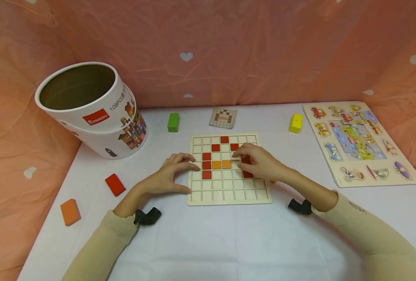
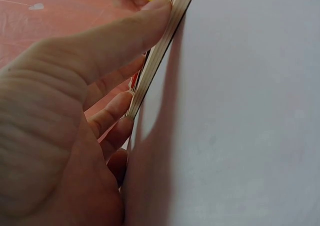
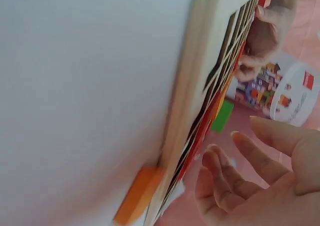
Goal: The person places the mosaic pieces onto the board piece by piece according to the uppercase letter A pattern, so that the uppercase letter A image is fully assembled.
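A wooden grid board (image 1: 217, 196) lies flat on the table with red tiles (image 1: 206, 174) set in an arch and two orange tiles (image 1: 221, 164) in one row. My left hand (image 1: 165, 175) rests against the board's left edge, thumb (image 2: 145, 23) and fingertips touching its side. Over the right part of the board is my right hand (image 1: 260, 162), fingers bent and apart, covering some squares. In the right wrist view nothing shows between its fingers (image 3: 260, 158). Behind the board lies a pattern card (image 1: 223, 118). An orange block (image 3: 137, 196) sits by the right edge, mostly hidden in the head view.
A white bucket (image 1: 99, 136) stands at the back left. Around the board are a green block (image 1: 174, 122), a yellow block (image 1: 296, 123), a red block (image 1: 115, 184) and another orange block (image 1: 70, 212). A picture puzzle board (image 1: 362, 171) lies at the right.
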`<move>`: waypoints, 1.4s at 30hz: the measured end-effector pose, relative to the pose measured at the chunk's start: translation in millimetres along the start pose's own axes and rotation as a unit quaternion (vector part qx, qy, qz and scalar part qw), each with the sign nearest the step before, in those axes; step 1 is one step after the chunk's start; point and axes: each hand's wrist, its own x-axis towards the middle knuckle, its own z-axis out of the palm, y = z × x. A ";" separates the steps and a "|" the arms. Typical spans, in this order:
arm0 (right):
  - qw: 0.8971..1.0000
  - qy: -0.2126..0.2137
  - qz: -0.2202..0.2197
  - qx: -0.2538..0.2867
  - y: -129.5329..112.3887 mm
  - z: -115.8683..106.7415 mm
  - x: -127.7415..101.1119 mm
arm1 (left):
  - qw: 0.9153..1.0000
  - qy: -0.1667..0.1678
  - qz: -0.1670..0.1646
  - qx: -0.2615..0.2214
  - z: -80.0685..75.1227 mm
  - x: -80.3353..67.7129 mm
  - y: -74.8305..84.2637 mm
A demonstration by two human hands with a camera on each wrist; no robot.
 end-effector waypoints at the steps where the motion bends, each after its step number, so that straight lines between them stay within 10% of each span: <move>1: 1.000 0.004 0.005 0.010 2.8 -3.0 -4.5 | 1.000 -0.001 -0.002 0.000 0.1 0.1 0.1; 17: 0.995 -0.067 0.063 0.035 47.2 -42.4 -61.8 | 1.000 -0.001 -0.009 -0.007 0.1 -0.3 0.2; 32: 0.992 -0.082 0.075 0.052 43.2 -44.1 -56.9 | 1.000 -0.002 -0.009 -0.004 0.0 0.8 1.6; 42: 0.983 -0.062 0.073 0.157 25.8 -33.5 -10.8 | 1.000 0.004 0.004 0.001 0.6 0.3 -0.4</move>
